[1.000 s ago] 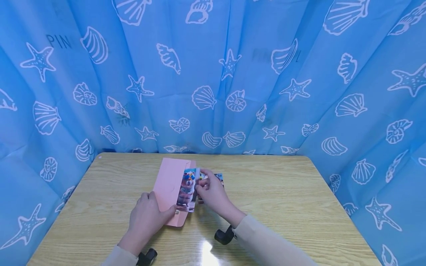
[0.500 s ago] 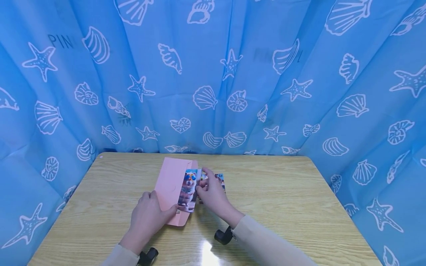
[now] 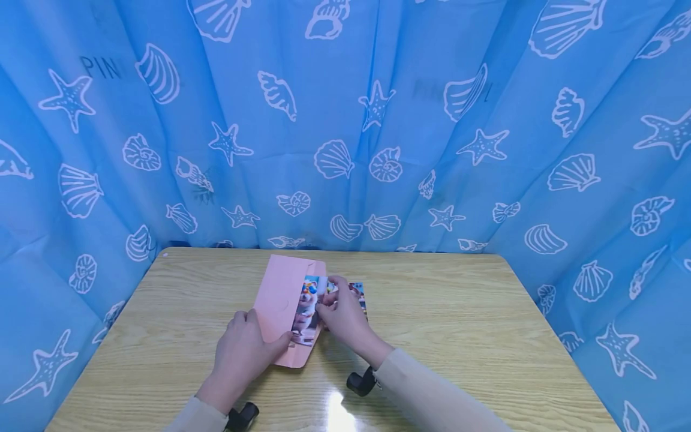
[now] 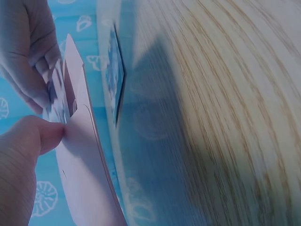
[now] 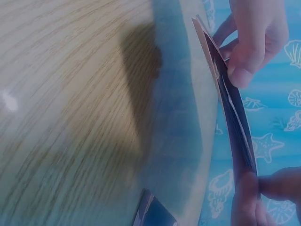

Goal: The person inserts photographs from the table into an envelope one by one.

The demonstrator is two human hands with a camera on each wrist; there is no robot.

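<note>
In the head view, my left hand (image 3: pixel 242 353) holds a pink envelope (image 3: pixel 278 297) off the table, thumb on the front near its opening. A picture card (image 3: pixel 306 312) with a furry animal in blue-and-orange sunglasses sticks partly out of the envelope's right side. My right hand (image 3: pixel 345 315) pinches the card's right edge between thumb and fingers. In the left wrist view, my left thumb (image 4: pixel 44 136) presses the envelope (image 4: pixel 84 155) where the card enters. The right wrist view shows the envelope (image 5: pixel 237 155) edge-on, its opening gaping. The part of the card inside is hidden.
Behind my right hand, another picture card (image 3: pixel 358 292) lies on the wooden table (image 3: pixel 459 336), partly covered by the hand; whether it is a single card cannot be told. A blue curtain (image 3: pixel 345 198) with shell prints hangs at the table's far edge.
The card has slipped slightly deeper into the envelope, so less of it shows. My left hand and the envelope have shifted a little to the right; my right hand keeps its pinch.
</note>
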